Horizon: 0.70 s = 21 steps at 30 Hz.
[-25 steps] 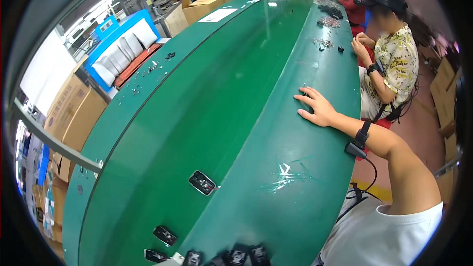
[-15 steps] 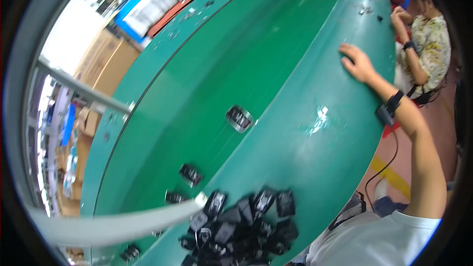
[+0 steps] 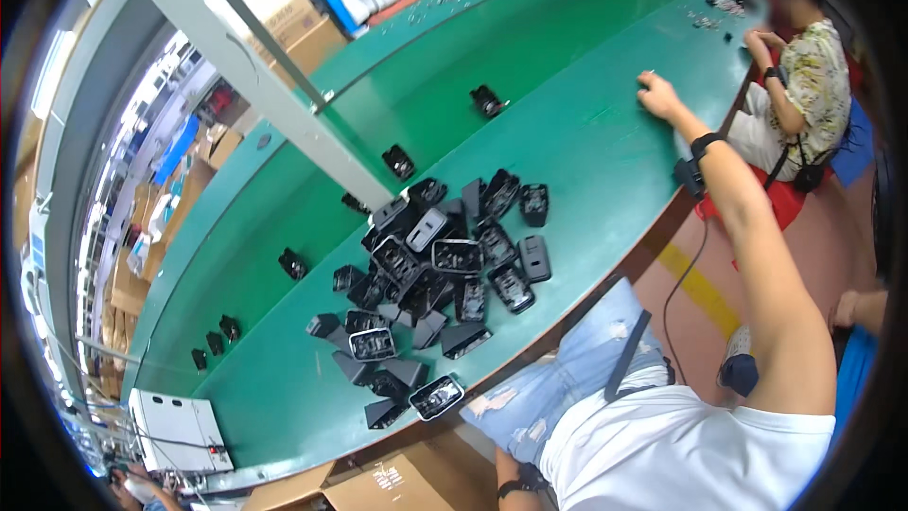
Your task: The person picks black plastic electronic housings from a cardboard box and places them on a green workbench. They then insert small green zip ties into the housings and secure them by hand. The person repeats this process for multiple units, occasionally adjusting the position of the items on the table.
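Observation:
My right hand (image 3: 659, 96) rests on the green worktop (image 3: 586, 166), fingers loosely bent and partly spread, with nothing seen in them. A black band with a small box and cable is on that wrist. My left forearm (image 3: 508, 473), also banded, shows low beside my jeans; its fingers are hidden. Left of my right hand lies a heap of black plastic housings (image 3: 458, 256), open shells tumbled together, some with silvery rims. One rimmed housing (image 3: 437, 398) sits at the near table edge. Several more lie apart along the sunken green belt, such as one housing (image 3: 397, 162).
A grey post (image 3: 255, 85) rises beyond the heap. At the table's left end stands a white box (image 3: 180, 431) with cables. An open cardboard carton (image 3: 397, 484) is below the near edge. To the right a person (image 3: 804, 85) sits at the worktop by small loose parts (image 3: 728, 5).
My view has swung left and down, bringing the whole heap, my jeans and my left forearm into sight. My right hand stays on the worktop, its fingers more bent than before.

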Each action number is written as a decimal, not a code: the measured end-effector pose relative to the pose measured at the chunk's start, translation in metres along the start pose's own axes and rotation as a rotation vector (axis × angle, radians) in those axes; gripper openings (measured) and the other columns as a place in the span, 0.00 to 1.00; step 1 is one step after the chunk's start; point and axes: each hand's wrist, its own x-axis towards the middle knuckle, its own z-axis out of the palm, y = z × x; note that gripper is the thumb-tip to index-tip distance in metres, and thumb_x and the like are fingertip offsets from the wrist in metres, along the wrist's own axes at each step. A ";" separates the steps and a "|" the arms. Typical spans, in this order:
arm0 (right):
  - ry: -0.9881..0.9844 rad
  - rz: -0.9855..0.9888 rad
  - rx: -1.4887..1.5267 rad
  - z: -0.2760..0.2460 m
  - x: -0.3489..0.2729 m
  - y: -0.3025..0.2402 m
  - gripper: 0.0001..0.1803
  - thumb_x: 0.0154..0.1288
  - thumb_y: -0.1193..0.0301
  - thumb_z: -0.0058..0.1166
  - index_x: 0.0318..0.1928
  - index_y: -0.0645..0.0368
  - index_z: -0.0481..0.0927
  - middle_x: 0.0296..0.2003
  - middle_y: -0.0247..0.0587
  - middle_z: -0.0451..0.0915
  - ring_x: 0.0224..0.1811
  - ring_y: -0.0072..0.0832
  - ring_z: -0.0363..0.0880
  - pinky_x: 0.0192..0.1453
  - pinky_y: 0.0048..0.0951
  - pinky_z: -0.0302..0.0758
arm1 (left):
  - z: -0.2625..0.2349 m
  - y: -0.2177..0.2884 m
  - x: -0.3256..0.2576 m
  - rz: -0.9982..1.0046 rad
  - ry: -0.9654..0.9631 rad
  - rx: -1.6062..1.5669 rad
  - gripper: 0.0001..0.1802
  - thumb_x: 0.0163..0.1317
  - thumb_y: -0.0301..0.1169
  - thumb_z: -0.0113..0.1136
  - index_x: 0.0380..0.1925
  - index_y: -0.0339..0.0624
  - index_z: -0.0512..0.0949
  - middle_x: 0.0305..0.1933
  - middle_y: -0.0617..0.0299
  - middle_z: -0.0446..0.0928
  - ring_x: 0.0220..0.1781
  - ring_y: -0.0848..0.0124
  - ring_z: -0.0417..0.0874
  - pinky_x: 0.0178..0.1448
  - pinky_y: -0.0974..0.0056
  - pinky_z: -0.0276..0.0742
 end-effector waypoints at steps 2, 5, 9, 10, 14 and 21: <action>0.004 0.034 -0.010 0.008 -0.002 -0.012 0.23 0.53 0.75 0.47 0.51 0.64 0.80 0.52 0.58 0.80 0.56 0.53 0.78 0.63 0.46 0.74 | -0.001 0.000 -0.002 0.015 -0.018 -0.016 0.24 0.70 0.37 0.52 0.58 0.27 0.73 0.54 0.47 0.78 0.50 0.58 0.80 0.55 0.60 0.77; 0.040 0.068 0.015 0.017 -0.017 -0.044 0.22 0.57 0.75 0.46 0.53 0.65 0.80 0.59 0.56 0.76 0.61 0.49 0.75 0.69 0.42 0.70 | 0.000 0.002 -0.005 0.033 -0.019 -0.020 0.24 0.70 0.37 0.51 0.58 0.27 0.73 0.55 0.48 0.78 0.50 0.59 0.80 0.54 0.60 0.77; 0.178 -0.005 0.122 0.009 -0.038 -0.041 0.21 0.58 0.76 0.47 0.52 0.66 0.81 0.59 0.54 0.77 0.64 0.46 0.74 0.71 0.41 0.68 | 0.007 0.015 -0.006 0.062 -0.033 -0.020 0.24 0.71 0.36 0.51 0.58 0.27 0.72 0.55 0.49 0.78 0.50 0.59 0.80 0.54 0.61 0.77; 0.176 0.008 0.124 0.004 -0.038 -0.031 0.20 0.58 0.76 0.47 0.51 0.65 0.82 0.58 0.54 0.78 0.64 0.46 0.73 0.71 0.41 0.67 | 0.010 0.015 -0.005 0.068 -0.057 -0.013 0.24 0.71 0.36 0.51 0.58 0.27 0.72 0.55 0.49 0.78 0.50 0.59 0.80 0.54 0.61 0.77; 0.239 -0.066 0.092 0.016 -0.038 -0.042 0.17 0.53 0.75 0.51 0.43 0.61 0.86 0.51 0.50 0.81 0.59 0.44 0.76 0.68 0.41 0.71 | 0.015 0.030 0.001 0.105 -0.040 -0.002 0.23 0.71 0.35 0.51 0.58 0.27 0.72 0.56 0.50 0.77 0.50 0.60 0.80 0.53 0.61 0.77; 0.392 0.189 0.264 0.020 -0.048 -0.068 0.07 0.56 0.78 0.55 0.31 0.55 0.85 0.42 0.46 0.77 0.49 0.45 0.74 0.57 0.42 0.75 | -0.017 0.007 0.113 0.100 0.040 0.134 0.16 0.68 0.30 0.55 0.50 0.28 0.77 0.46 0.50 0.80 0.45 0.56 0.80 0.52 0.58 0.78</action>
